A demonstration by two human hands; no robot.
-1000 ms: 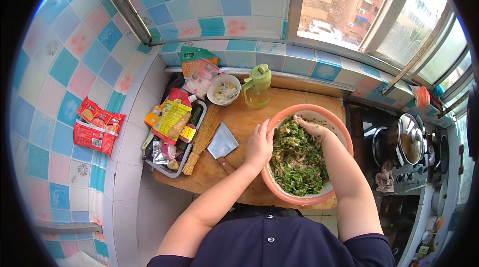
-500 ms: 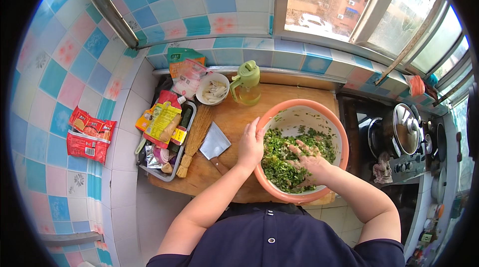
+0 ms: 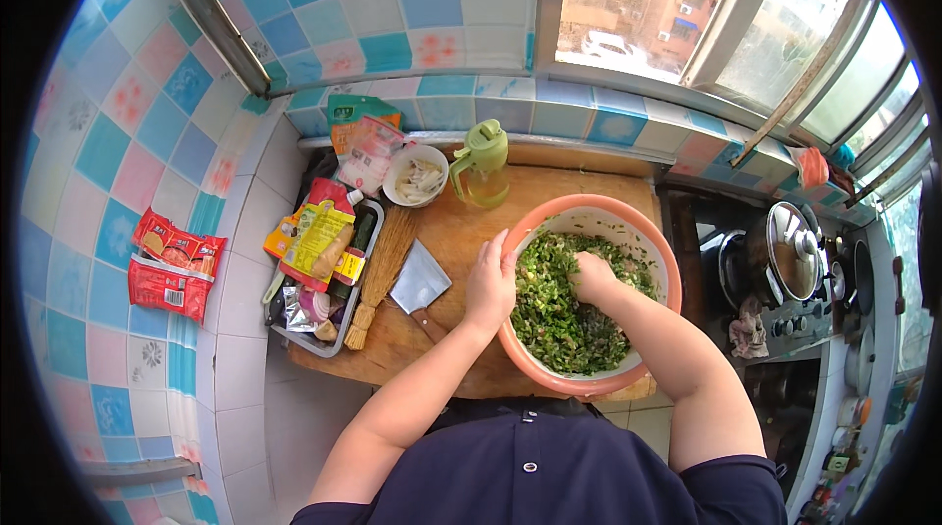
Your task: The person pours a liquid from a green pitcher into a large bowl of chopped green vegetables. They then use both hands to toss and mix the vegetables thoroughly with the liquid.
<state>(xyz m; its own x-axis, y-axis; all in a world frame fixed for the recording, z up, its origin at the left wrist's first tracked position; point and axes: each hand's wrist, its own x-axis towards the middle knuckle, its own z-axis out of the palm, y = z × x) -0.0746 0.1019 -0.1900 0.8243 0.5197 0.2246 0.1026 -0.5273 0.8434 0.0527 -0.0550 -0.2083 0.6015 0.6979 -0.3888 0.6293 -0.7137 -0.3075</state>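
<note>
A large orange-rimmed basin (image 3: 671,275) with a white inside stands on the wooden board, holding a heap of finely chopped greens (image 3: 549,314) with paler bits through it. My left hand (image 3: 489,287) grips the basin's left rim. Inside the basin my right hand (image 3: 592,278) is curled like a fist in the far part of the greens, its fingertips buried among them. A cleaver (image 3: 421,277) lies flat on the board left of the basin, its handle close under my left wrist.
Left on the board (image 3: 471,368) are a straw brush (image 3: 381,275) and a grey tray (image 3: 339,337) of packets and vegetables. Behind stand a white bowl (image 3: 394,193) of pale pieces and a green-lidded oil jug (image 3: 483,167). A stove with a lidded pot (image 3: 793,250) is at right.
My right hand has moved left and away from me through the greens, and its spread fingers have curled in. My left hand stays on the rim.
</note>
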